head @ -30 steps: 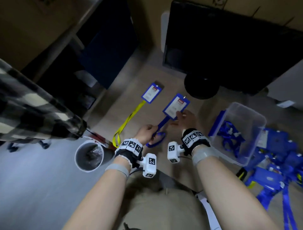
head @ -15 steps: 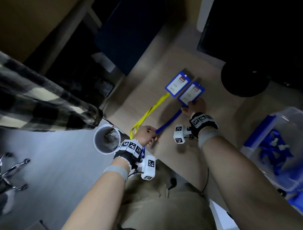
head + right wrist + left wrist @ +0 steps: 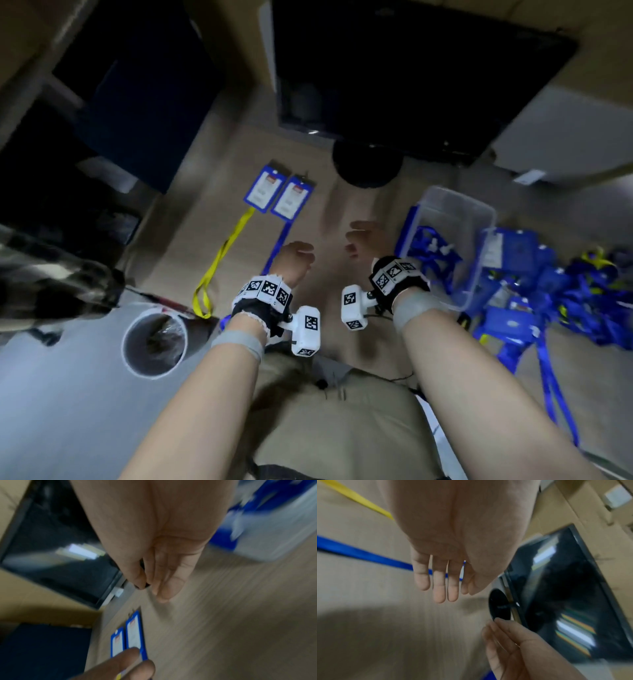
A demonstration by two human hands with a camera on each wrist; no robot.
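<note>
Two blue badge holders lie side by side on the wooden desk: one [image 3: 263, 189] with a yellow lanyard [image 3: 219, 257], the other [image 3: 292, 198] with a blue lanyard [image 3: 279, 241]. Both badges [image 3: 130, 639] also show in the right wrist view. My left hand [image 3: 294, 258] hovers over the near end of the blue lanyard with straight fingers [image 3: 439, 586], holding nothing. My right hand [image 3: 363, 240] hangs above the bare desk to the right, fingers relaxed and empty [image 3: 164, 586].
A dark monitor [image 3: 411, 68] on a round base [image 3: 368, 166] stands at the back. A clear plastic bin [image 3: 455, 219] with blue lanyards sits at right, beside a heap of blue badges [image 3: 548, 294]. A white bucket [image 3: 154, 339] stands on the floor at left.
Both hands have let go of the blue lanyard and its badge and drawn back toward me. The blue-lanyard badge now lies next to the yellow-lanyard one.
</note>
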